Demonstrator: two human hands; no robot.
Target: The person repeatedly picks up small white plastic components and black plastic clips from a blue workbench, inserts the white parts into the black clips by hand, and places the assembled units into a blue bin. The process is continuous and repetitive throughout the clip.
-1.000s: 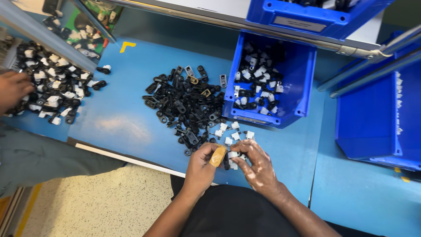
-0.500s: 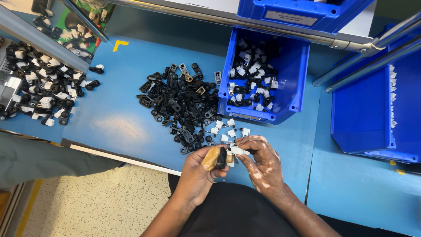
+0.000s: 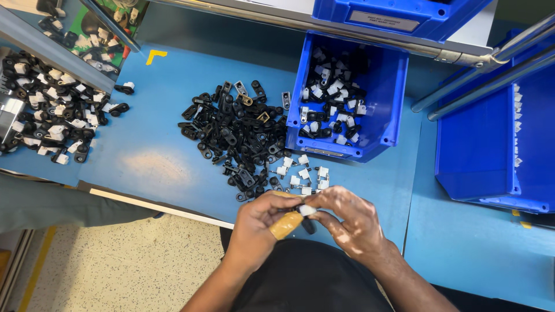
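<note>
Since the frame half a second before, the two hands had barely shifted: they stayed together at the near edge of the blue table (image 3: 144, 167), and the white piece between the fingertips showed a little more plainly. The left hand (image 3: 260, 222) was closed around a tan wooden handle (image 3: 286, 225), seemingly a small tool, whose working end was hidden. The right hand (image 3: 350, 219) pinched a small white clip (image 3: 307, 210) together with a black part (image 3: 309, 226), held against the tool; how the two pieces met could not be made out.

At twelve o'clock from the hands lay a handful of loose white clips (image 3: 303, 175), and beyond them, toward eleven o'clock, a broad heap of black parts (image 3: 234, 130) with a couple of brassy ones among them. At one o'clock stood an open blue bin (image 3: 381, 115) holding pieces in which black and white were joined, filling only part of its floor. At ten o'clock, far off on the table, a second spread of mixed black-and-white pieces (image 3: 49, 112) lay before a neighbouring work place, with a grey sleeve (image 3: 63, 203) along the near edge. A larger blue bin (image 3: 491, 150) stood at three o'clock.

Judged from this, the work was somewhere in its middle: a fair number of joined pieces sat in the bin, but the black heap remained large and only a few white clips lay ready.
</note>
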